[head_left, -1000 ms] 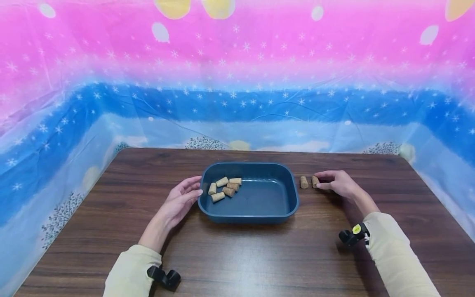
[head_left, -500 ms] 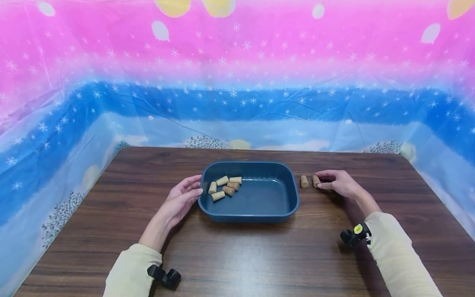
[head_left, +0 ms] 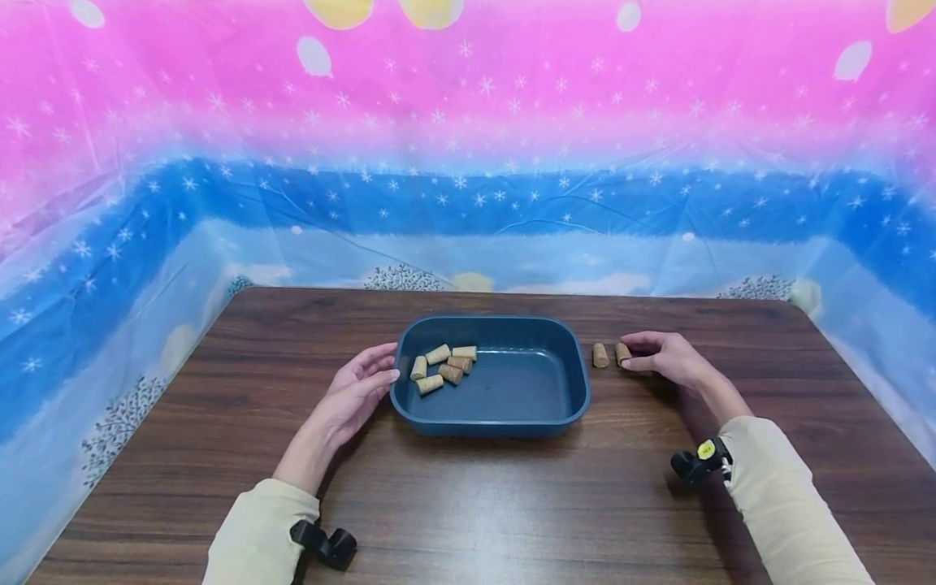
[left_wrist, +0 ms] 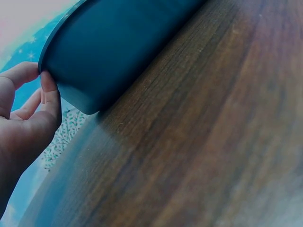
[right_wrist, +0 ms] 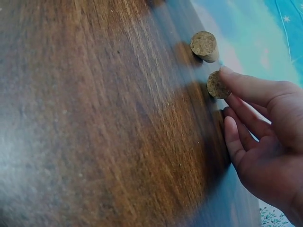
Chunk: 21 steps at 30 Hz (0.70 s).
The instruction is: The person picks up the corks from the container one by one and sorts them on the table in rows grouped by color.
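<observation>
- In the right hand [head_left: 669,357]: one small cork [right_wrist: 217,86], pinched between thumb and fingers, low over the dark wood-grain table [head_left: 475,520] and apparently resting on it.
- Just beside those right fingertips, on the side toward the left hand [head_left: 354,394], across a narrow gap: a second cork [head_left: 600,355], loose on the tabletop and untouched, round end facing the right wrist camera like that of the pinched one.
- Farther across from the right fingertips, past the second cork: a dark blue-grey tray [head_left: 486,427], rounded at the corners.
- Against the tray's opposite end: left fingers relaxed and gently bent, tips touching the outer wall near the rim, with no clear grip around it visible.
- Just inside the wall from the left fingertips: a cluster of corks [head_left: 430,384], seemingly six, four pale and two browner, lying on their sides.
- Progress, as a judgement: well along, with most visible corks already in the tray; outside it, only the pinched cork and its neighbour.
- Behind the fingers: pale sleeves [head_left: 775,496] with black wrist cameras [head_left: 698,461].
- Beyond both sets of fingertips: a pink-and-blue snowflake backdrop [head_left: 468,187].
</observation>
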Each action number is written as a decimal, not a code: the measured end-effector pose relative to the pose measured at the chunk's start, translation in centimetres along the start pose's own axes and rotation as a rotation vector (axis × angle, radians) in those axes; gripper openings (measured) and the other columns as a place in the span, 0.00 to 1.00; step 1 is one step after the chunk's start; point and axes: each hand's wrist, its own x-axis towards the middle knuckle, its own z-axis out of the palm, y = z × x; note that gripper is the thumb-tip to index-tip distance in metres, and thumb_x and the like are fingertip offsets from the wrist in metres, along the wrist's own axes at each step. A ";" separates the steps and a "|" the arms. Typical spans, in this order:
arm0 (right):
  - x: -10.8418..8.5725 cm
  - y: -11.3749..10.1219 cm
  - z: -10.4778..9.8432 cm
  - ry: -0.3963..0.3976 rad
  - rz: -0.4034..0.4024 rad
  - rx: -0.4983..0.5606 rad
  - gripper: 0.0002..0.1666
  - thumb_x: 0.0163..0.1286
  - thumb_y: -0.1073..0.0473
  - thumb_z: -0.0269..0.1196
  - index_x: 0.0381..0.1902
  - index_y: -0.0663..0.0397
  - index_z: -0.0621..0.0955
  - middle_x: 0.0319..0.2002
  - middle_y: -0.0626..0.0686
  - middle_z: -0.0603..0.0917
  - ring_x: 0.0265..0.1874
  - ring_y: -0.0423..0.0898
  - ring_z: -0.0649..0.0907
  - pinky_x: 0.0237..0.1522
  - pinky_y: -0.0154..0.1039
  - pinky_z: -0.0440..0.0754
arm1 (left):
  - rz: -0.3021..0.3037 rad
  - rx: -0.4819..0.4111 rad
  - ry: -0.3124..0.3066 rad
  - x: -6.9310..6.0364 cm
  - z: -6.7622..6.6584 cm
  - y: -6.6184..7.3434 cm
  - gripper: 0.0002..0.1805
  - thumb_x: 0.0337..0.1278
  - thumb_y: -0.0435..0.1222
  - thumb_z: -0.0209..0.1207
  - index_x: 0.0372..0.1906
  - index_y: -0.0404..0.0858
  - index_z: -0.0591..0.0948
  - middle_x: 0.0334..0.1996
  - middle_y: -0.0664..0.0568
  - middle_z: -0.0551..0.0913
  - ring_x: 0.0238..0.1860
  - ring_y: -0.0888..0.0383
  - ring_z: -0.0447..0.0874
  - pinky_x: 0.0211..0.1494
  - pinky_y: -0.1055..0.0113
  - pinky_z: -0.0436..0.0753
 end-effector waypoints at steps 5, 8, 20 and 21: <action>0.0 -0.1 0.0 0.016 -0.009 0.011 0.35 0.64 0.60 0.67 0.64 0.70 0.70 0.61 0.71 0.71 0.62 0.64 0.68 0.63 0.59 0.63 | 0.002 -0.003 0.002 0.0 0.1 0.1 0.30 0.62 0.22 0.54 0.68 0.25 0.60 0.47 0.46 0.69 0.44 0.61 0.74 0.48 0.74 0.78; 0.0 0.0 0.1 0.025 -0.020 0.027 0.37 0.63 0.59 0.67 0.65 0.70 0.68 0.62 0.71 0.70 0.63 0.64 0.67 0.64 0.58 0.63 | 0.007 -0.007 0.005 -0.1 0.1 0.1 0.30 0.61 0.21 0.53 0.68 0.25 0.61 0.47 0.47 0.70 0.44 0.61 0.74 0.48 0.74 0.78; -0.4 -0.9 -0.4 0.087 -0.018 0.057 0.34 0.70 0.55 0.61 0.68 0.68 0.66 0.63 0.70 0.69 0.59 0.61 0.71 0.56 0.50 0.74 | -0.016 0.001 0.007 0.0 0.0 0.1 0.29 0.64 0.23 0.53 0.69 0.27 0.61 0.47 0.47 0.70 0.44 0.61 0.75 0.49 0.73 0.78; -0.4 -1.1 -0.5 0.103 -0.020 0.064 0.34 0.71 0.55 0.60 0.68 0.68 0.65 0.64 0.69 0.69 0.59 0.60 0.72 0.54 0.47 0.75 | -0.017 0.001 0.008 0.0 0.0 0.1 0.29 0.64 0.23 0.53 0.69 0.27 0.61 0.47 0.47 0.70 0.44 0.61 0.75 0.49 0.73 0.78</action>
